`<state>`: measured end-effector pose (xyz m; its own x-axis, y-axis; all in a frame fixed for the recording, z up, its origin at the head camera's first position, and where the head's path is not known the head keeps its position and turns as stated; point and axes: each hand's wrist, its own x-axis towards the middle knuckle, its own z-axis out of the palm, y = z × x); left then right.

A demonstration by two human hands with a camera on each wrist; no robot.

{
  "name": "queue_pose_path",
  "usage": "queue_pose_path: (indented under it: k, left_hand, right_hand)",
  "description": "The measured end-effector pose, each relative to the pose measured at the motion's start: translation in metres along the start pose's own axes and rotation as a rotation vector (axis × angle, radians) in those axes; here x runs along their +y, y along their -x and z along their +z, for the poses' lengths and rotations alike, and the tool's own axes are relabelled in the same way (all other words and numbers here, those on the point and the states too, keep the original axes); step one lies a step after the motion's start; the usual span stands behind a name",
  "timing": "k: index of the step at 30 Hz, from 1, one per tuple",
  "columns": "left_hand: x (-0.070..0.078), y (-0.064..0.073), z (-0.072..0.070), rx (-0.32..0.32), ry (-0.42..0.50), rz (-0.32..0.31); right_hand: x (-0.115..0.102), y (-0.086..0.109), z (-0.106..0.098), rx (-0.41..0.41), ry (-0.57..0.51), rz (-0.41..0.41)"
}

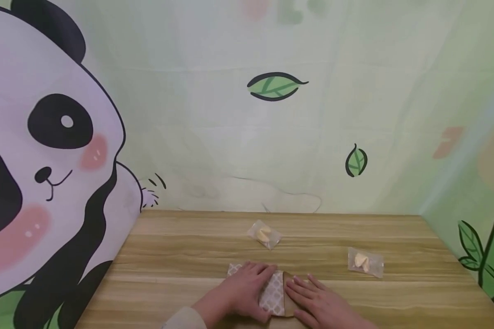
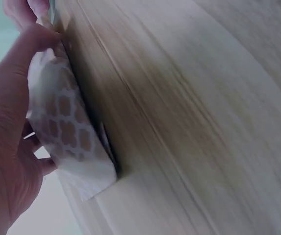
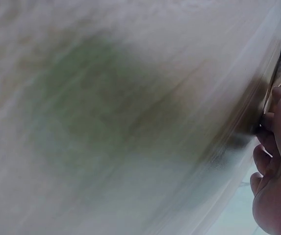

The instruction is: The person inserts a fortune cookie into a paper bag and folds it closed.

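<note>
A flat paper bag (image 1: 275, 294) with a pale lattice pattern lies on the table in the head view, its right end plain brown (image 1: 289, 297). Across the patterned part, my left hand (image 1: 247, 290) grips it, thumb at the near edge and fingers over the far side. My right hand (image 1: 323, 301) presses the brown end with fairly straight fingers. The left wrist view shows the bag (image 2: 64, 122) tilted along that hand, a lower corner standing out past the fingers. In the right wrist view, the right hand (image 3: 277, 161) is cut off by the frame's edge.
Two clear packets, each with a pale yellow fortune cookie, lie beyond the hands: one packet (image 1: 265, 234) behind the bag, the other packet (image 1: 365, 262) to the right. The wood-grain table (image 1: 181, 246) ends at a printed panda backdrop (image 1: 214, 137).
</note>
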<state>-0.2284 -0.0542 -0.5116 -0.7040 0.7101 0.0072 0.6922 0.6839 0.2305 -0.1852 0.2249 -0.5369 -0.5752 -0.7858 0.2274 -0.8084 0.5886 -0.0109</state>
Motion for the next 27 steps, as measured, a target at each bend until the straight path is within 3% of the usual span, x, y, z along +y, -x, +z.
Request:
queue_pose_path:
  k: [4, 10, 17, 27]
  left_hand:
    - [0.003, 0.000, -0.002, -0.015, -0.042, 0.006]
    - [0.006, 0.001, -0.003, -0.058, -0.025, -0.020]
    - [0.004, -0.002, 0.000, 0.003, -0.032, -0.009]
    - [-0.007, 0.007, 0.006, 0.046, 0.110, -0.031]
  right_hand:
    - [-0.001, -0.001, -0.002, 0.002, 0.015, 0.005]
    - [-0.001, -0.002, -0.001, -0.003, 0.029, 0.006]
    - [0.002, 0.000, 0.003, 0.049, 0.060, -0.017]
    - [0.008, 0.002, -0.005, 0.032, 0.021, 0.023]
